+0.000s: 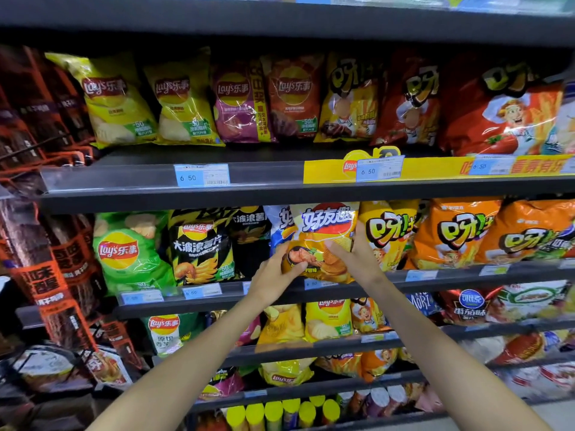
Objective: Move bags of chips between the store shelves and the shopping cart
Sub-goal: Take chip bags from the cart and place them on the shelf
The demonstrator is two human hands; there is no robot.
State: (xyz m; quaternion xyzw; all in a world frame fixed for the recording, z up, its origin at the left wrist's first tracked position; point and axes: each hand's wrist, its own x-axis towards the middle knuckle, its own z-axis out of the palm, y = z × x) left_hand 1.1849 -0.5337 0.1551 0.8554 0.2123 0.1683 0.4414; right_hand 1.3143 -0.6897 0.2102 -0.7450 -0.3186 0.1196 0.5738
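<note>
- At the second shelf [435, 276] from the top in view, both hands hold one orange-yellow chip bag [323, 241] at the front edge of the row.
- The left hand [275, 276] grips the lower left corner of the bag, thumb on its front face.
- The right hand [357, 255] holds the right side of the bag, with fingers curled over the front and the thumb up along the edge.
- The bottom of the bag hangs over the shelf lip and covers part of a price tag [312, 284].
- Just behind it on the left a blue-white bag [280, 227] of the same brand stands, touching it.
- On the right a yellow bag [387, 233] stands very close, partly behind the right hand, and then orange bags [454, 234] follow.
- Further left are a black bag [200, 247] and a green bag [130, 250].
- The upper shelf [264, 174] carries yellow, purple, brown and red bags.
- Lower shelves hold more bags, and at the bottom there are tubes with yellow lids [273, 410].
- On the far left a rack [59, 269] with orange-black packs stands beside the shelves.
</note>
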